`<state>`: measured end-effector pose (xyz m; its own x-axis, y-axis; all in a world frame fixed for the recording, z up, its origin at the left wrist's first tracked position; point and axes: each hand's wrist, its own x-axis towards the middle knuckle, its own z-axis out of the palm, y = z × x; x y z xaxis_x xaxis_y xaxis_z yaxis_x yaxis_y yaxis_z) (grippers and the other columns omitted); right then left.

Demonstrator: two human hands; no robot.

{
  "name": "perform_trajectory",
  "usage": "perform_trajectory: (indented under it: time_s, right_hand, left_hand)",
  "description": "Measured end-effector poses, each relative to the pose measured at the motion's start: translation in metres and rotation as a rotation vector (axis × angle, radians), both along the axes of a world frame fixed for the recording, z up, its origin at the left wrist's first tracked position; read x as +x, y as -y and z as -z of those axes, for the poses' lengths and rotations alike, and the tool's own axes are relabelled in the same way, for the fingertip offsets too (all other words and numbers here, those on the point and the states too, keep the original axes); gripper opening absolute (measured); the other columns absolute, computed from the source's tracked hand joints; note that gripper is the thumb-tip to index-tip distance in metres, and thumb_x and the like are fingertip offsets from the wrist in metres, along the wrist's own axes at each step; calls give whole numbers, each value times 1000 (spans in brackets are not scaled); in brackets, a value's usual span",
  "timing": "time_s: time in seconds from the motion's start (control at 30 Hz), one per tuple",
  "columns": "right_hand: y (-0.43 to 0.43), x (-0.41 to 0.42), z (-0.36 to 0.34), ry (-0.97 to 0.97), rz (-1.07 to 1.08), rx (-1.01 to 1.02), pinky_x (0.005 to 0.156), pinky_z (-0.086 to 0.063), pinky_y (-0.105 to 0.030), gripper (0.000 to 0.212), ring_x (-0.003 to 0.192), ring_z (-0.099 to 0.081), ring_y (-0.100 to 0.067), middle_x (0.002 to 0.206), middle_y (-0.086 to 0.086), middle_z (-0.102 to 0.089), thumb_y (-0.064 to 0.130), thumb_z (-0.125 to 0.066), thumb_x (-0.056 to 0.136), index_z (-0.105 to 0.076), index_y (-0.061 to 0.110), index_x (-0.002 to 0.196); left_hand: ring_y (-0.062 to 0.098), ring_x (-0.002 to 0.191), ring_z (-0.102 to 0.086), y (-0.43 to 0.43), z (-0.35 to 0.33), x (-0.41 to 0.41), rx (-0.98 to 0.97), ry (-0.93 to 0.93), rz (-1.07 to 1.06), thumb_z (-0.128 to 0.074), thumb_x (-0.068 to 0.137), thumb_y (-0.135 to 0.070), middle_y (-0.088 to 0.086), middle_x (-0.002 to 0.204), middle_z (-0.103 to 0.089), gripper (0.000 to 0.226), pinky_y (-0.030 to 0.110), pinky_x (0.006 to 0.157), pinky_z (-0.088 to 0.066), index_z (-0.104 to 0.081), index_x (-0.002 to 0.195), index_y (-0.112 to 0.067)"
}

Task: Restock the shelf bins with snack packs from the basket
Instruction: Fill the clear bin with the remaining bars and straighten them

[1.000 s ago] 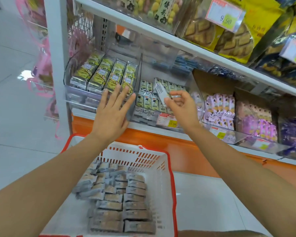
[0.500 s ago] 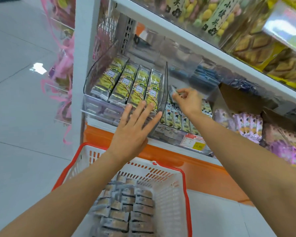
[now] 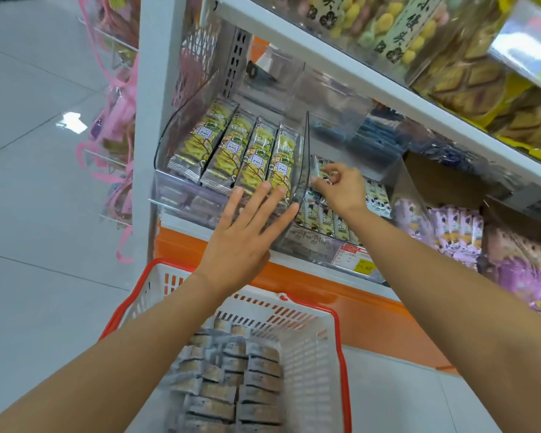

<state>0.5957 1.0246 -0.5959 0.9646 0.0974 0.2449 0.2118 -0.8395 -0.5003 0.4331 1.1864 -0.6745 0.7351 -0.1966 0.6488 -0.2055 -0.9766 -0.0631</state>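
Observation:
My right hand point(image 3: 341, 190) reaches into the middle clear bin point(image 3: 400, 185) and pinches a small snack pack point(image 3: 320, 170) at the back of the rows of green-and-white packs point(image 3: 328, 220). With fingers straight, my left hand point(image 3: 247, 232) presses flat against the front of the left clear bin point(image 3: 181, 195), which holds several long yellow-green packs point(image 3: 231, 151). Below, a white basket with a red rim point(image 3: 313, 339) holds several grey-brown snack packs point(image 3: 231, 382).
A white shelf board point(image 3: 372, 79) with bagged sweets and waffles hangs above the bins. Purple packs point(image 3: 456, 226) fill the bin to the right. An orange base panel point(image 3: 356, 301) runs under the shelf. Pink ribbon items point(image 3: 116, 120) hang at the left end. Tiled floor lies left.
My right hand carried the small pack from in front of the middle bin deeper into it, toward the back row. My left hand stayed on the left bin's front. The camera moved closer.

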Motion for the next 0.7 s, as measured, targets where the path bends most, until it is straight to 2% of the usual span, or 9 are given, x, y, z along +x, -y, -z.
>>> perform_trajectory:
  time_s: [0.13, 0.2, 0.3, 0.4, 0.5, 0.6, 0.7]
  right_hand:
    - [12, -19, -3, 50, -55, 124, 78, -51, -32, 30, 79, -54, -14, 98, -8, -61, 28, -72, 84, -68, 17, 111]
    - [16, -38, -9, 86, -95, 204, 73, -48, -26, 22, 75, -53, -9, 95, -5, -62, 22, -69, 87, -69, 15, 108]
    - [21, -80, -21, 91, -201, 351, 61, -46, -20, 15, 65, -54, -8, 92, -5, -66, 16, -62, 92, -69, 15, 105]
    - [33, -125, -18, 77, -333, 433, 53, -43, -26, 14, 59, -52, -12, 82, -1, -64, 14, -58, 95, -68, 14, 105]
    - [46, -162, 6, 32, -397, 466, 56, -45, -31, 13, 63, -55, -14, 77, 2, -62, 14, -58, 96, -68, 13, 104]
    - [54, -185, 50, -74, -407, 451, 59, -45, -28, 12, 65, -56, -17, 76, 2, -63, 12, -60, 94, -69, 13, 103]
    - [60, -197, 107, -192, -387, 384, 59, -44, -22, 12, 60, -55, -10, 76, 11, -60, 12, -63, 92, -69, 14, 103]
  left_hand:
    - [31, 150, -10, 4, -3, -7, 39, -3, -26, -60, 79, -15, 13, 163, -13, 85, 56, 120, 2, -23, 156, -15]
    - [32, 149, -14, 10, -2, -12, 32, 1, -43, -52, 82, -19, 14, 160, -19, 75, 56, 120, -2, -28, 153, -14]
    - [32, 132, -34, 25, 5, -21, -24, 33, 7, -45, 81, -23, 13, 134, -37, 50, 53, 112, -18, -46, 129, -13]
    - [30, 113, -42, 36, 17, -31, -18, 17, 84, -50, 77, -21, 11, 116, -43, 35, 49, 100, -27, -47, 111, -14]
    - [32, 107, -47, 36, 35, -40, 46, -167, 97, -67, 68, -18, 13, 111, -53, 45, 47, 94, -33, -51, 109, -10]
    - [36, 114, -49, 30, 54, -44, 104, -421, 71, -75, 63, -21, 15, 118, -56, 56, 49, 97, -36, -60, 115, -9]
    - [36, 121, -49, 23, 73, -46, 129, -598, 29, -79, 60, -24, 13, 125, -57, 68, 51, 99, -38, -60, 123, -11]
